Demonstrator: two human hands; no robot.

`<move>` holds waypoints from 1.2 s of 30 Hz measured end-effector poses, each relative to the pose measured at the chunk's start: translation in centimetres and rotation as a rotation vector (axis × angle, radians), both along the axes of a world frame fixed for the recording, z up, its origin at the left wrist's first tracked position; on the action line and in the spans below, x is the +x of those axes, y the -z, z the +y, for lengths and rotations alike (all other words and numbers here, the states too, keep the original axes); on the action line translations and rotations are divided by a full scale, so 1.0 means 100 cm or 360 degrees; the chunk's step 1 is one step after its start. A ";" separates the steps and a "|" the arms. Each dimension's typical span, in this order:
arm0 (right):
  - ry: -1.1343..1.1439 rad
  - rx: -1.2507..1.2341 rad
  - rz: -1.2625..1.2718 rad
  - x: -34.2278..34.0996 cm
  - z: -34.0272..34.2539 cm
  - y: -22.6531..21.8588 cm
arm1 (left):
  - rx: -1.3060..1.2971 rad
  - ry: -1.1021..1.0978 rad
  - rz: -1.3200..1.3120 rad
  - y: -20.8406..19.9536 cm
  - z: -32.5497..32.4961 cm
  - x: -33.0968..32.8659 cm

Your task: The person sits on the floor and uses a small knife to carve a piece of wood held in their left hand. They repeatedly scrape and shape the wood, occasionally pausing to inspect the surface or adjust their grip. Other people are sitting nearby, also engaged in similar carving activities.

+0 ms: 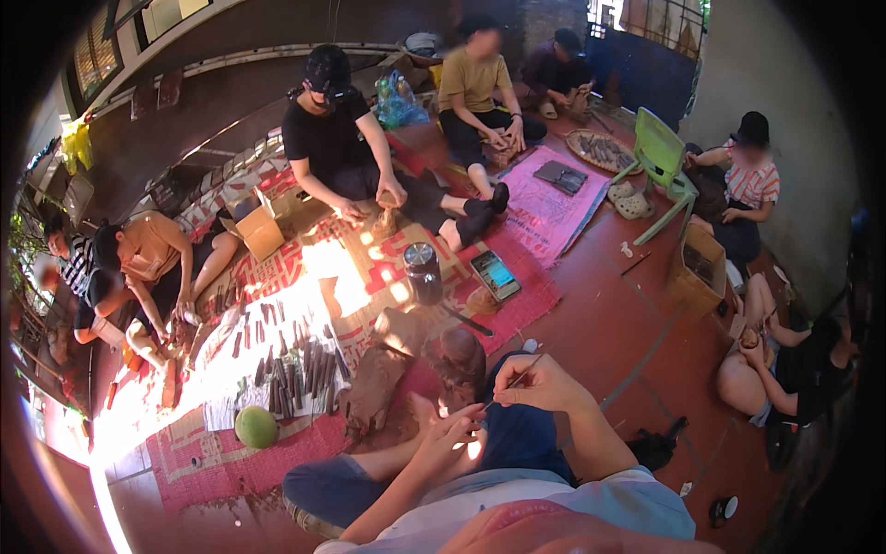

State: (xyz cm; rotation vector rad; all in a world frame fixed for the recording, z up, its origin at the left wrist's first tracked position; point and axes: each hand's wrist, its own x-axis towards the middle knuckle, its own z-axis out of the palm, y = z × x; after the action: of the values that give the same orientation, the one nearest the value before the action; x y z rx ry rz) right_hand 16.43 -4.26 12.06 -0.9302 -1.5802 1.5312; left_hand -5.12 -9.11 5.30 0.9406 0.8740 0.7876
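Observation:
My right hand [538,382] is closed in a pinch on a thin dark stick-like tool [522,372], which slants down toward my left hand. Lower and to the left, my left hand [449,441] has its fingers bent together near the tool's lower end. Whatever small piece those fingers hold is too small to make out. Both hands are over my crossed legs in blue trousers [526,441]. Just beyond them stand a rough brown wood block [373,386] and a rounded dark brown lump [457,355].
Several dark sticks [300,374] lie on paper at left, beside a green round fruit [256,427]. Ahead are a dark canister [423,273] and a phone [496,276] on the red patterned mat [198,466]. Several people sit around; a green chair [659,152] stands far right.

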 end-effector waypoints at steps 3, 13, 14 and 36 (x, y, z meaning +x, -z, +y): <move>-0.0046 0.0025 0.0000 -0.007 -0.003 0.008 | -0.0070 0.0197 0.0028 0.006 0.001 -0.002; -0.0274 -0.0003 -0.0107 -0.005 -0.008 -0.012 | 0.0231 0.0019 -0.0051 0.003 0.009 0.004; -0.0312 -0.0016 -0.0115 -0.005 -0.008 -0.014 | 0.0404 -0.0011 0.0023 0.003 0.004 0.007; 0.1159 0.0910 0.0089 0.005 0.006 0.032 | 0.1162 -0.0802 0.0476 -0.086 0.038 -0.018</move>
State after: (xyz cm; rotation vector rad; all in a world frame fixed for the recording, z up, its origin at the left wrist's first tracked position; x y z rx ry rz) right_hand 16.93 -3.65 8.88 -0.9581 -1.3092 0.5539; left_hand -6.94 -5.35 13.85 1.5309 1.1291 1.4831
